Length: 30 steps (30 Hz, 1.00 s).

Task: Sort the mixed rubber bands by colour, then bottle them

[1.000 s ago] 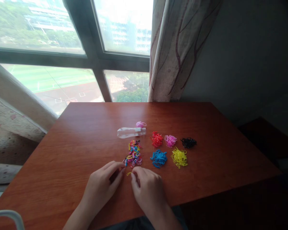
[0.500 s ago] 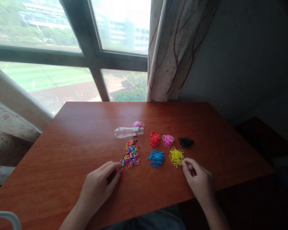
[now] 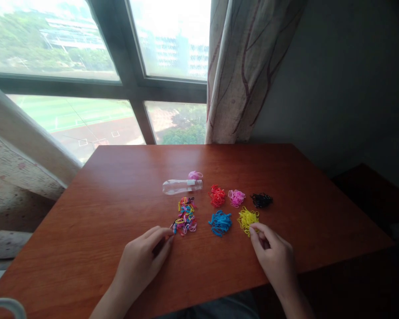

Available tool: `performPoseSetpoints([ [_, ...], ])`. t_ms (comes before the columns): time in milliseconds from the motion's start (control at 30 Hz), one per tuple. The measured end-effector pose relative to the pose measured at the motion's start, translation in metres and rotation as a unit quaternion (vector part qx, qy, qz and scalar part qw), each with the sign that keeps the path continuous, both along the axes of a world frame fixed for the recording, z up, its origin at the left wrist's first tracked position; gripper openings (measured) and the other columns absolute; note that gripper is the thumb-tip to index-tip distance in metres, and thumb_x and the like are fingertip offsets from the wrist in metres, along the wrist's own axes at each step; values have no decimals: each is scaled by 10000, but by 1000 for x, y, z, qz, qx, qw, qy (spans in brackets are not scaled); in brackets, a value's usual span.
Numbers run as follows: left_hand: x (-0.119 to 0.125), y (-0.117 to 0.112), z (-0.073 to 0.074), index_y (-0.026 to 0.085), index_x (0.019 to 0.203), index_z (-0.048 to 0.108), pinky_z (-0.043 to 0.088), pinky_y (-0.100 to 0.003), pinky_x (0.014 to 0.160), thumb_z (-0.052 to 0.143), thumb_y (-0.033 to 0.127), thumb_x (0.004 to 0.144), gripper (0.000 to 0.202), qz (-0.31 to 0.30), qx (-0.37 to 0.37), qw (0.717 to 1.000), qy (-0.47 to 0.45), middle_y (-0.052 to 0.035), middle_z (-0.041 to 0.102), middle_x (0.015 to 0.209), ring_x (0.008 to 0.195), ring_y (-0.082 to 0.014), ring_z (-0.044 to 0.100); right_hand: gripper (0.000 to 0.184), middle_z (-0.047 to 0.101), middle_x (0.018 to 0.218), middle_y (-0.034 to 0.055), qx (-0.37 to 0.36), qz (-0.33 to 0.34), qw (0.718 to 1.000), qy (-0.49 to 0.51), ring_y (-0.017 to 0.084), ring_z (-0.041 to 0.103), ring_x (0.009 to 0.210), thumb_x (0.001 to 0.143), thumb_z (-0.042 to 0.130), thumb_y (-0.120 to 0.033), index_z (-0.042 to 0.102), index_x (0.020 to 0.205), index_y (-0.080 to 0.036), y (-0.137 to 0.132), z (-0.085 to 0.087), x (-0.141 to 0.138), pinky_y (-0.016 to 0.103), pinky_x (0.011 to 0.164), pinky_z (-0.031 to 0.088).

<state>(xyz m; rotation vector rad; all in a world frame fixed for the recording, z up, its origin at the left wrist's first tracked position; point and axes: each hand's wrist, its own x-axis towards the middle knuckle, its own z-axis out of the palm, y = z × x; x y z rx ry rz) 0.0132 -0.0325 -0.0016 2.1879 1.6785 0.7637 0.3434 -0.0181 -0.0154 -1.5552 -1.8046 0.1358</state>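
The left hand (image 3: 145,252) rests on the tabletop (image 3: 119,186), its thumb and forefinger drawn close together at the near left edge of the mixed pile (image 3: 186,217), where small bands of red, yellow, blue, pink and black lie tangled. Whether a band is caught between those fingertips cannot be told. The right hand (image 3: 275,252) is well apart from it, thumb and forefinger brought together at the near right edge of the yellow pile (image 3: 248,218); the fingertips overlap the bands in this view, and it is not clear if they grip one. The blue pile (image 3: 220,223) lies between the mixed and yellow ones. Behind these, in a row from left to right, are the red pile (image 3: 217,196), the pink pile (image 3: 236,198) and the black pile (image 3: 261,200). A clear bottle (image 3: 176,187) lies on its side beyond the mixed pile, its neck pointing right, with a light pink bundle (image 3: 195,175) just behind the neck. Past the tabletop's far edge stand a window (image 3: 128,84) and a patterned curtain (image 3: 249,66).
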Motion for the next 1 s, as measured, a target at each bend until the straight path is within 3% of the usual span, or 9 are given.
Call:
performPoseSetpoints([
  [267,-2,2,-6,232,975,677,534,-226,651,553,338,907,177,84,36,996,-6,-6,756,902,736,-155,708,225,679,728,26,-68,159,984,51,157,637,638,978,449,-232,659,901,-217,-11,5,-76,246,621,444],
  [400,0,2,-6,253,1041,666,521,-231,634,557,367,911,204,86,15,996,29,15,751,918,723,-151,705,203,682,748,20,-108,201,972,61,160,643,698,945,464,-187,647,863,-221,-13,7,-104,244,669,423],
  [667,7,6,1,286,1034,660,499,-230,622,544,383,920,189,74,-7,995,73,30,755,952,762,-160,723,162,696,795,-1,-141,215,966,30,153,650,748,918,507,-148,632,849,-224,-10,10,-109,229,698,408],
  [1000,14,9,5,273,933,682,488,-220,576,529,331,904,166,64,-5,997,44,25,750,852,711,-158,706,155,698,797,-4,-143,213,966,31,150,648,744,922,511,-147,631,863,-225,-10,10,-108,218,688,401],
])
